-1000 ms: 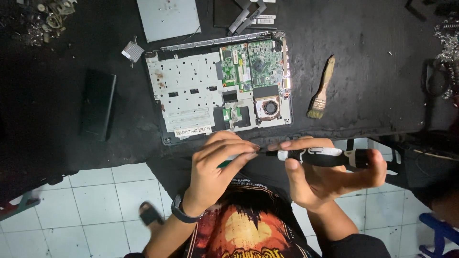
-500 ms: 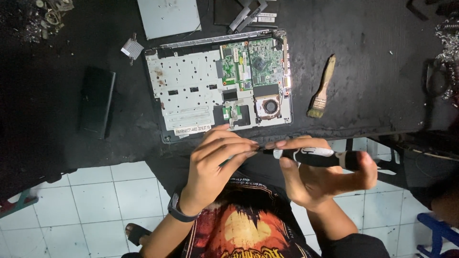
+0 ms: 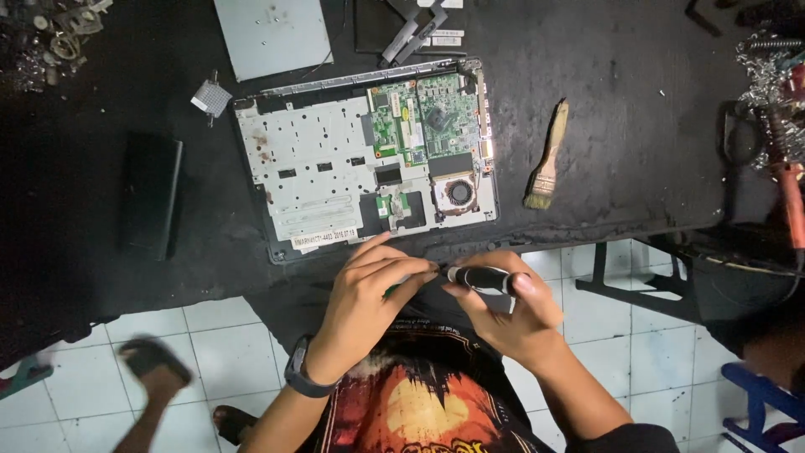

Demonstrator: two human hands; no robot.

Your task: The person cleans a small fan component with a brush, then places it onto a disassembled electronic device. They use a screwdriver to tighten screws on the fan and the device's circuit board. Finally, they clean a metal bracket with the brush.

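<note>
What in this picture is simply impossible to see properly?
Head view:
- The tip of the screwdriver: covered by the fingertips of the left hand.
- Most of its handle: wrapped by the right hand.
- The heap of small metal parts: cut by the top edge, too small to sort.
- The label on the opened laptop: too small.

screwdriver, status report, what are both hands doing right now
Right hand gripping the screwdriver, tip toward the left. Left hand pinching at its tip; bit itself hidden. Opened laptop on the black table just beyond, untouched.
</note>
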